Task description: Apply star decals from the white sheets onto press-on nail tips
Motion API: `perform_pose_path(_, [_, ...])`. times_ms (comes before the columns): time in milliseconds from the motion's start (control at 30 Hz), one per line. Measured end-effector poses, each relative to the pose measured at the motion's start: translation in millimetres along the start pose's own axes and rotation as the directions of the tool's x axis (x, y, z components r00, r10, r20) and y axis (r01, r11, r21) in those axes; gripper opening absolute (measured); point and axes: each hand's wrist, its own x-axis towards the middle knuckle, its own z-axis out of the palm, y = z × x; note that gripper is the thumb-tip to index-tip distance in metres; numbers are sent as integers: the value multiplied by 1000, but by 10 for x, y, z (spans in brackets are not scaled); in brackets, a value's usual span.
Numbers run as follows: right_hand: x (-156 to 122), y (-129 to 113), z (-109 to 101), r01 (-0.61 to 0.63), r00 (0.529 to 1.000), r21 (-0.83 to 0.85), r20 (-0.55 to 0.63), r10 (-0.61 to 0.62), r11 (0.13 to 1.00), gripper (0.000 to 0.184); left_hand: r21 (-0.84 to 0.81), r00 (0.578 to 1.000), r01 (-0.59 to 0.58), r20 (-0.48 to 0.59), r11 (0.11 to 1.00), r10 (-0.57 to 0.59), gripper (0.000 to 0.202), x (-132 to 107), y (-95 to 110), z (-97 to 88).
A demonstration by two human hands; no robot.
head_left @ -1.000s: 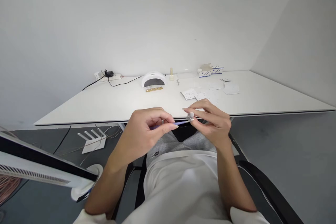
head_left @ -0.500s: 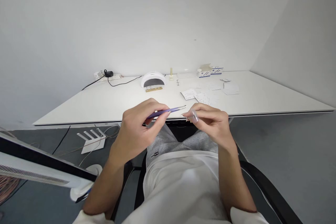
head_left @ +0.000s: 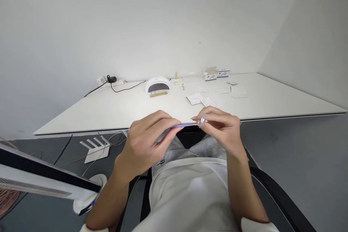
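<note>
My left hand (head_left: 145, 141) is closed in a pinch around slim purple tweezers (head_left: 178, 125), which lie almost level and point right. Their silver tips touch or overlap a small clear, shiny nail tip (head_left: 202, 120). That piece sits between the thumb and fingers of my right hand (head_left: 224, 128). Whether the tweezer tips grip anything is too small to tell. Both hands are above my lap, at the near edge of the white table (head_left: 108, 114).
On the table stand a white nail lamp (head_left: 158, 79), a gold bar stand (head_left: 158, 94), a polish bottle (head_left: 176, 79) and small boxes (head_left: 210, 75). Printed sheets (head_left: 194, 98) lie nearer. A router (head_left: 97, 152) and a tower fan (head_left: 49, 177) are at lower left.
My left hand has turned the tweezers more level and brought their tips down and right, onto the clear nail tip. My right hand has moved only slightly.
</note>
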Motion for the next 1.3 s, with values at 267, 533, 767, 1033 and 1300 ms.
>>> perform_pose_path(267, [11, -26, 28, -21, 995, -47, -102, 16, 999, 26, -99, 977, 211, -12, 972, -213, 10, -57, 61, 43])
perform_pose_path(533, [-16, -38, 31, 27, 993, -50, -109, -32, 998, 29, -231, 951, 308, 82, 923, -297, 4, 20, 88, -15])
perform_pose_path(767, [-21, -73, 83, 89, 969, -248, -203, -142, 965, 37, -156, 929, 370, 51, 916, -366, 7, 16, 123, 16])
perform_pose_path(1033, [-1, -78, 94, 77, 972, -292, -193, -138, 953, 32, -178, 927, 376, 75, 909, -368, 6, -21, 139, 64])
perform_pose_path(1300, [-2, -69, 82, 94, 974, -274, -174, -145, 957, 35, -167, 932, 362, 70, 917, -355, 5, -17, 146, 64])
